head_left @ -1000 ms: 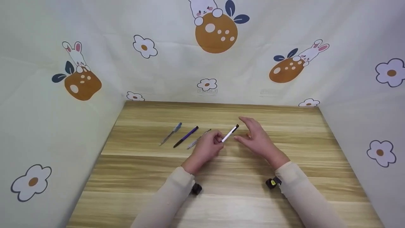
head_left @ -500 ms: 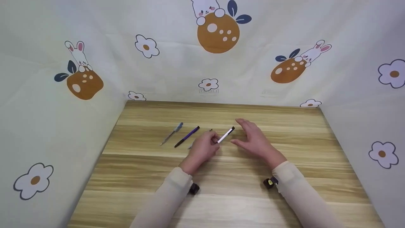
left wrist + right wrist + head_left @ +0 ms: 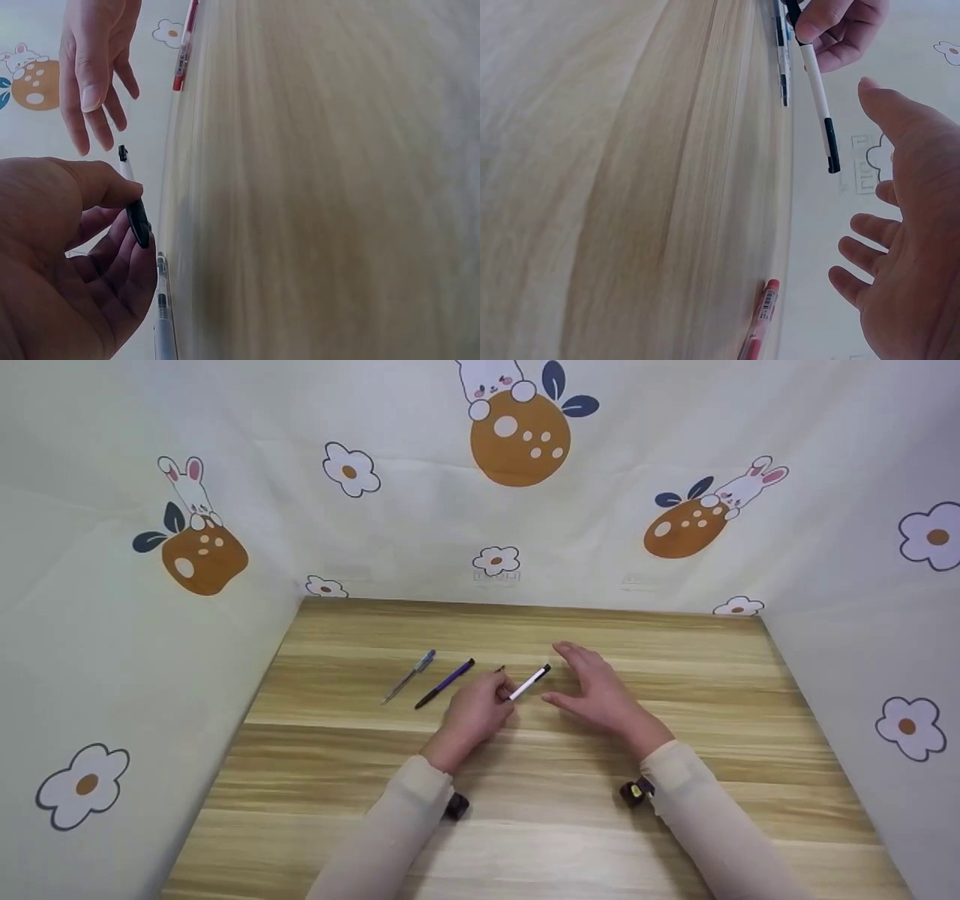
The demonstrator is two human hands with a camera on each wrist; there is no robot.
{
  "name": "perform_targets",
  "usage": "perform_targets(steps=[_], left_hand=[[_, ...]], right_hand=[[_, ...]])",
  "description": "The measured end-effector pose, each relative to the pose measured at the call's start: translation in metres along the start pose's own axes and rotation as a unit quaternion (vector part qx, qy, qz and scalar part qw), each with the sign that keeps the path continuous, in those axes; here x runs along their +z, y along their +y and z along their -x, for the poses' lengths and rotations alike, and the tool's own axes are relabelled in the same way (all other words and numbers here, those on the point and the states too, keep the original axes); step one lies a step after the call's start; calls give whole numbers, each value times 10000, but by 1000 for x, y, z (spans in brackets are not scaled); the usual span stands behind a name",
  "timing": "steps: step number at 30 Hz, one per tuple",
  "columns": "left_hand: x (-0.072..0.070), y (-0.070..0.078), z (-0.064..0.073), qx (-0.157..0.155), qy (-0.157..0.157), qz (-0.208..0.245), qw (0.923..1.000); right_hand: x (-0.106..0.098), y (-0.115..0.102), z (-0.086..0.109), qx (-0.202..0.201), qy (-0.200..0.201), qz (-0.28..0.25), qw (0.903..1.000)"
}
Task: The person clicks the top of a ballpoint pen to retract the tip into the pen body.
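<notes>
My left hand (image 3: 476,709) pinches a white pen with black ends (image 3: 529,682) between thumb and fingers, tilted and raised off the wooden table. The pen's free black end points toward my right hand (image 3: 600,697). That hand is held apart from the pen, thumb and fingers spread, with nothing in its grasp. Beneath the left hand lies a clear pen (image 3: 163,307), mostly covered in the head view. To its left are a purple pen with a dark grip (image 3: 445,684) and a clear pen with a blue top (image 3: 409,676), lying side by side.
Both wrist views show a red pen (image 3: 763,319) on the table; in the head view the right hand hides it. Pale fabric walls (image 3: 420,525) printed with rabbits and flowers enclose the wooden table (image 3: 555,825) at the back and sides.
The left hand has moved a little left with the white pen and now covers more of the clear pen beneath. The right hand has drifted slightly left, still spread.
</notes>
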State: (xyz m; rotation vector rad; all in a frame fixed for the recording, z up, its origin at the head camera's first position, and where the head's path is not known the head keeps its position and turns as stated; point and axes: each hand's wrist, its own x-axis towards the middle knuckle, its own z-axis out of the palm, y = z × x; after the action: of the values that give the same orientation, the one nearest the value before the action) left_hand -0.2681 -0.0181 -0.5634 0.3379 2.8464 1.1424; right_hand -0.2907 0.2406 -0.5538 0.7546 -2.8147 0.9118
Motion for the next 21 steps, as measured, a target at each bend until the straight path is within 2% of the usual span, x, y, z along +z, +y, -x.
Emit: perform_targets(steps=[6,15,21], left_hand=[[-3,-3,0,51,-47,25,10000],[-5,-8,0,256,138,-268,9992],[-7,-12,-1,385,171,-270,9987]], right_hand=[[1,0,-1,-20,-6,-62,10000],[1,-1,-2,-65,13,-50,10000],[1,-1,-2,-56,18,-82,9999]])
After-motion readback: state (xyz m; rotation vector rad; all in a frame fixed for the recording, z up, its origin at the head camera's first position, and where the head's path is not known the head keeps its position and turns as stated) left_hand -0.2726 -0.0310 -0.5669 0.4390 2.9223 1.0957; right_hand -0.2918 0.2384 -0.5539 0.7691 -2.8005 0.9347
